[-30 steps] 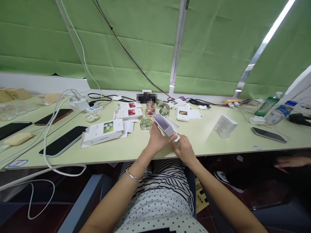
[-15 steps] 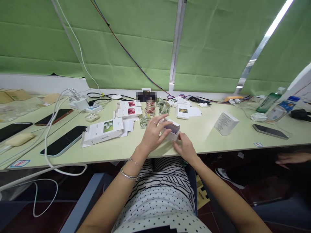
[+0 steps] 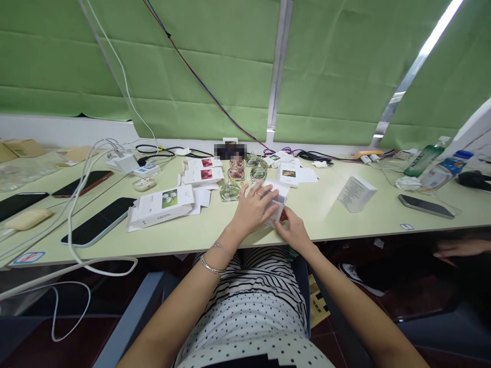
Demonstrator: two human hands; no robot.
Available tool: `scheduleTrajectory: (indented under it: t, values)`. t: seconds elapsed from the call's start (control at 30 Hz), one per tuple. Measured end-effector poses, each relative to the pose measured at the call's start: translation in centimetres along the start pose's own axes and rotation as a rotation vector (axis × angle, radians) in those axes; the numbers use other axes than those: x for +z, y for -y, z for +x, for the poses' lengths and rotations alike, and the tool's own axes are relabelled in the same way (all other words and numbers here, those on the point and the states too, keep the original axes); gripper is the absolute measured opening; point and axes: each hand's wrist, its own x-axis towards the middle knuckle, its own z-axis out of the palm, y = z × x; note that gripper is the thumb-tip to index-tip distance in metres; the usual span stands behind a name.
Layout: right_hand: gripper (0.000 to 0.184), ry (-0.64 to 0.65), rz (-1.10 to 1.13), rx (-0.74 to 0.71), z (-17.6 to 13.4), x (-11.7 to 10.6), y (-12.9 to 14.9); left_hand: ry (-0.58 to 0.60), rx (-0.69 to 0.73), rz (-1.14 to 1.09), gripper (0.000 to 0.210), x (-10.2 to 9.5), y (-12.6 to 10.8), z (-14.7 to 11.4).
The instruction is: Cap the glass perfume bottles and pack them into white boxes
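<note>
A small white cardboard box (image 3: pixel 282 189) stands on the table in front of me, its top flap up and a greyish inside partly showing. My left hand (image 3: pixel 253 210) lies over its left side and top, fingers bent around the upper edge. At the lower right side, my right hand (image 3: pixel 295 232) grips the box between thumb and fingers. Much of the box is hidden behind my fingers. Just beyond it, several round glass bottles stand together, among them a greenish bottle (image 3: pixel 230 191) and a reddish bottle (image 3: pixel 236 174).
On the left lie a white box (image 3: pixel 163 204), phones and white cables, including a dark phone (image 3: pixel 103 222). A closed white box (image 3: pixel 356 194) stands to the right, near a phone (image 3: pixel 425 206) and a green bottle (image 3: pixel 424 158). Another person's hand (image 3: pixel 458 249) shows at the right edge.
My left hand has moved slightly right and down, closing over the top of the box. The white flap now stands up at the back. My right hand stays at the box's lower side.
</note>
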Motion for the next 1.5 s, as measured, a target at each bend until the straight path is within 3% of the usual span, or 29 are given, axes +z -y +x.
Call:
scheduleTrajectory:
  t: [0.17, 0.27, 0.37, 0.53, 0.73, 0.9, 1.03, 1.13, 1.23, 1.27, 1.4, 1.5]
  values:
    - [0.032, -0.007, 0.006, 0.104, 0.4, -0.4, -0.2, 0.036, -0.036, -0.011, 0.043, -0.3, 0.5, -0.2]
    - [0.031, -0.054, -0.080, 0.234, 0.7, -2.2, -2.2, -0.027, -0.264, -0.043, 0.059, -0.9, 2.4, -1.0]
    - [0.033, -0.179, -0.211, 0.407, 0.7, -5.0, -4.9, -0.094, -0.552, -0.145, 0.073, -0.9, 5.2, -2.2]
    - [0.045, -0.343, -0.268, 0.509, 0.2, -7.4, -7.6, -0.057, -0.778, -0.515, 0.086, 0.2, 8.7, -3.5]
    - [0.063, -0.383, -0.308, 0.434, 0.0, -6.9, -7.8, -0.046, -0.706, -0.609, 0.069, 1.9, 10.4, -3.3]
    - [0.061, -0.383, -0.292, 0.415, 0.0, -6.8, -7.9, -0.131, -0.671, -0.605, 0.059, 2.6, 10.8, -2.9]
    - [0.058, -0.372, -0.299, 0.437, 0.0, -7.1, -7.9, -0.075, -0.711, -0.582, 0.061, 2.2, 10.7, -2.6]
    - [0.044, -0.328, -0.299, 0.462, 0.0, -7.3, -7.6, -0.087, -0.733, -0.536, 0.064, 0.9, 9.8, -2.6]
    - [0.031, -0.353, -0.345, 0.334, -0.3, -6.1, -6.0, -0.265, -0.677, -0.481, 0.063, -0.5, 6.4, -3.1]
    - [0.029, -0.373, -0.359, 0.242, -0.5, -5.3, -5.1, -0.276, -0.638, -0.539, 0.064, -0.8, 4.8, -3.4]
    - [0.026, -0.312, -0.374, -0.207, -1.4, -0.8, -0.1, -0.022, -0.576, -1.135, 0.079, -0.5, -1.8, -4.7]
    - [0.032, -0.277, -0.419, -0.367, -1.9, 1.7, 2.8, -0.234, -0.762, -1.310, 0.057, 0.6, -3.4, -5.3]
